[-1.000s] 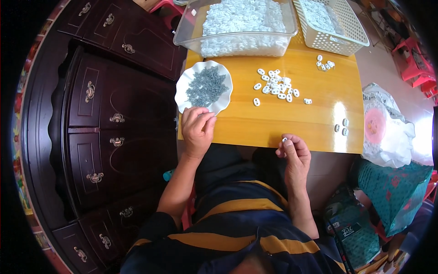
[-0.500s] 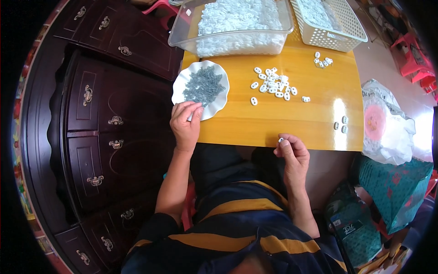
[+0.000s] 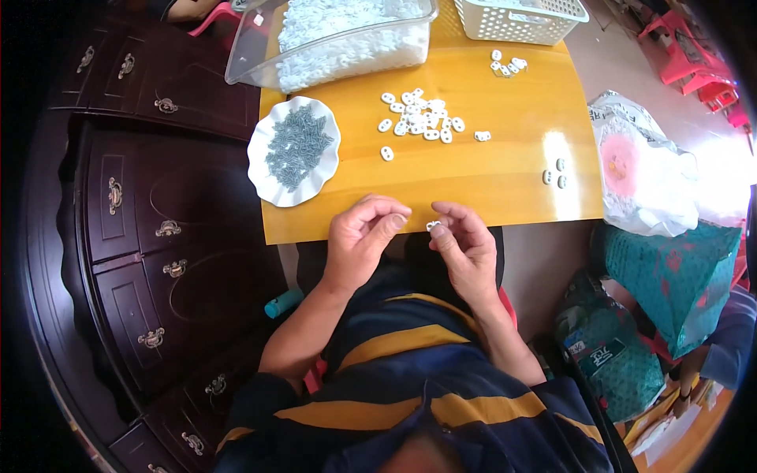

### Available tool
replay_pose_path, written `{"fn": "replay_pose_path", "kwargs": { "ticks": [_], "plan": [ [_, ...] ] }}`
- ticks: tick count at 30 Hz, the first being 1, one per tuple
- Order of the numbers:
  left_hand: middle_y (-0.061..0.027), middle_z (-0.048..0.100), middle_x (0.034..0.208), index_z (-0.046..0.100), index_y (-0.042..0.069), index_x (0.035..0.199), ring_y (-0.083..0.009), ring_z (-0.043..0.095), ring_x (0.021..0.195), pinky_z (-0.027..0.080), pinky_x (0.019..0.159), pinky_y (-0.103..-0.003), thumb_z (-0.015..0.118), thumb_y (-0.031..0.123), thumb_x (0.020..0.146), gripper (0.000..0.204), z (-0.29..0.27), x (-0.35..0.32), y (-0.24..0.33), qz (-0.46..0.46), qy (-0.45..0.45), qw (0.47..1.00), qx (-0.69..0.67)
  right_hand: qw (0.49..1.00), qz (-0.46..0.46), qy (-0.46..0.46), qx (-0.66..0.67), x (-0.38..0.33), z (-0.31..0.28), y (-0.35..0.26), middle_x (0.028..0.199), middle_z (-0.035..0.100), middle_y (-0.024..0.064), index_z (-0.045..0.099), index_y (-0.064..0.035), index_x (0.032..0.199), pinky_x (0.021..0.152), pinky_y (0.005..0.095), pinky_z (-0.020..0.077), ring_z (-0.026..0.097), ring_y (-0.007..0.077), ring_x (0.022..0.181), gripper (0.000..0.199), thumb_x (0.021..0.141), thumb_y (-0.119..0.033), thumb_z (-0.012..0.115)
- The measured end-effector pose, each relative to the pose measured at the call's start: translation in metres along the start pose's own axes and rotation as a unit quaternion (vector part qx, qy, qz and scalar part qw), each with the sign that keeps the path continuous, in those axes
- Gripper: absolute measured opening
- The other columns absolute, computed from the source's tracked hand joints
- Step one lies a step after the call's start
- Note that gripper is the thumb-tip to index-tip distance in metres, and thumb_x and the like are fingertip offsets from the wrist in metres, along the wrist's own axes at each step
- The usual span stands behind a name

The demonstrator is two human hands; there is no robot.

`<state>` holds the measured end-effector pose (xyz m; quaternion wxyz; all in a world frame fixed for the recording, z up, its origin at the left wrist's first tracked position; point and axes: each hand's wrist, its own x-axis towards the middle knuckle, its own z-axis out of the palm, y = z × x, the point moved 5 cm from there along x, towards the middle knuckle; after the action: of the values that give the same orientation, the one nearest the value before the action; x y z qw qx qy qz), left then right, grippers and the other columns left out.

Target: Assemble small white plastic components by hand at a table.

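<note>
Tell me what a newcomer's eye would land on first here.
Both hands meet at the near edge of the yellow table: the right hand pinches a small white piece, the left hand close beside it. Farther back lie a scalloped white dish of grey screws and a heap of white pieces.

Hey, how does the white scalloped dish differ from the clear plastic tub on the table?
The white scalloped dish is shallow, round and opaque; the clear plastic tub is deep, rectangular and see-through. The dish holds a small heap of grey screws; the tub is filled with white parts. The dish sits nearer the person, the tub at the far edge. Both rest on the yellow wooden table.
</note>
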<state>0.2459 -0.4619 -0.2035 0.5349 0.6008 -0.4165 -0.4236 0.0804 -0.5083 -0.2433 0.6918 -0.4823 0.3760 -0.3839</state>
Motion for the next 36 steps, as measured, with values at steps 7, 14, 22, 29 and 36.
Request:
{"fn": "replay_pose_path", "kwargs": {
  "ticks": [7, 14, 22, 29, 36],
  "plan": [
    [0.0016, 0.066, 0.087, 0.070, -0.001, 0.101, -0.0026, 0.055, 0.077, 0.044, 0.067, -0.018, 0.067, 0.010, 0.096, 0.013, 0.023, 0.004, -0.010, -0.088, -0.033, 0.992, -0.083, 1.000, 0.004, 0.006, 0.011, 0.000, -0.005, 0.007, 0.093, 0.058, 0.0011, 0.053, -0.0021, 0.110, 0.074, 0.0214, 0.0500, 0.058, 0.0070, 0.082, 0.021, 0.093, 0.003, 0.065],
    [0.0012, 0.066, 0.085, 0.070, -0.001, 0.102, -0.0026, 0.054, 0.074, 0.044, 0.065, -0.018, 0.067, 0.011, 0.096, 0.014, 0.022, 0.002, -0.019, -0.097, -0.041, 0.992, -0.061, 1.000, 0.010, -0.003, -0.002, -0.001, -0.004, 0.009, 0.093, 0.058, 0.0013, 0.052, -0.0023, 0.107, 0.073, 0.0211, 0.0495, 0.058, 0.0069, 0.080, 0.019, 0.093, 0.002, 0.066],
    [0.0025, 0.065, 0.082, 0.070, -0.001, 0.100, -0.0016, 0.052, 0.071, 0.042, 0.062, -0.018, 0.067, 0.012, 0.096, 0.014, 0.021, 0.001, -0.022, -0.106, -0.045, 0.991, -0.060, 1.000, 0.006, -0.009, -0.007, 0.000, -0.003, 0.007, 0.091, 0.059, 0.0002, 0.053, -0.0024, 0.105, 0.073, 0.0205, 0.0486, 0.057, 0.0056, 0.080, 0.019, 0.093, 0.003, 0.066],
    [0.0004, 0.067, 0.087, 0.070, -0.001, 0.098, -0.0064, 0.057, 0.080, 0.047, 0.076, -0.022, 0.067, 0.014, 0.096, 0.016, 0.020, 0.001, -0.027, -0.132, -0.052, 0.988, -0.059, 1.000, 0.023, -0.005, 0.003, 0.000, -0.002, 0.007, 0.090, 0.060, -0.0005, 0.053, -0.0028, 0.104, 0.074, 0.0199, 0.0483, 0.057, 0.0048, 0.079, 0.020, 0.092, 0.002, 0.068],
    [0.0006, 0.067, 0.085, 0.070, -0.001, 0.095, -0.0063, 0.056, 0.078, 0.046, 0.074, -0.022, 0.067, 0.014, 0.096, 0.015, 0.022, 0.001, -0.025, -0.122, -0.059, 0.990, -0.041, 0.999, 0.031, 0.006, 0.015, -0.001, -0.002, 0.008, 0.088, 0.061, -0.0017, 0.053, -0.0030, 0.104, 0.074, 0.0192, 0.0477, 0.056, 0.0038, 0.079, 0.020, 0.092, 0.002, 0.069]
  ]
}}
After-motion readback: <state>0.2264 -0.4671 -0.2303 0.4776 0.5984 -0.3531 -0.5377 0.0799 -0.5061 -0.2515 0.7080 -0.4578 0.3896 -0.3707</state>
